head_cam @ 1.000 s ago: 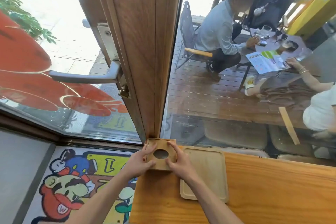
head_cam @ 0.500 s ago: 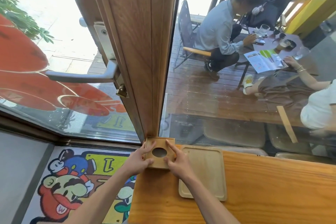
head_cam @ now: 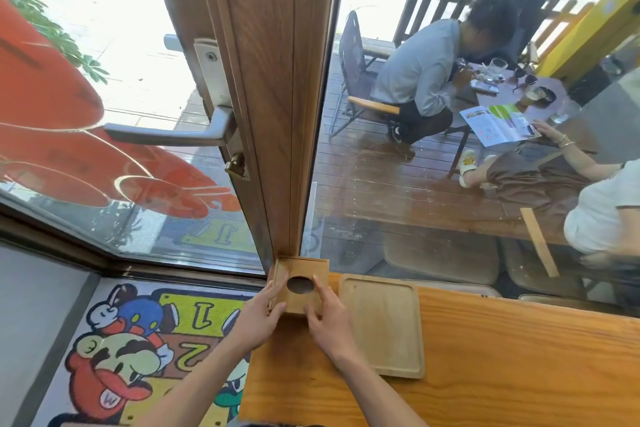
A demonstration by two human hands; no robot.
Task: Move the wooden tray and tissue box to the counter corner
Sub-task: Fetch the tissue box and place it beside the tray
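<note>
Your left hand (head_cam: pixel 260 314) and right hand (head_cam: pixel 325 314) bracket the box (head_cam: pixel 300 284), each with fingers spread and pressing a side and the top rather than curled shut. The left thumb lies along the box's left wall, and the right index finger rests on the top beside the round hole (head_cam: pixel 300 285).

The box sits at the far-left corner of the tabletop (head_cam: pixel 502 357), directly ahead of both hands. Its far edge is tight under the wooden post (head_cam: pixel 277 97), and its left side runs about flush with the tabletop's left edge. From this angle you cannot tell whether it touches the post or the glass (head_cam: pixel 415 218) behind it.

The tray (head_cam: pixel 381 324) lies flat just right of the box, long axis running away from you, and your right hand is the nearer one. A narrow strip of tabletop seems to separate tray and box.

The box looks seated, so any further push has nowhere to go, with the post ahead and a drop to the floor mat (head_cam: pixel 131 350) on the left. The only open room is rightward and toward you. If the tray needs closing up, slide it left and forward with the right hand.
</note>
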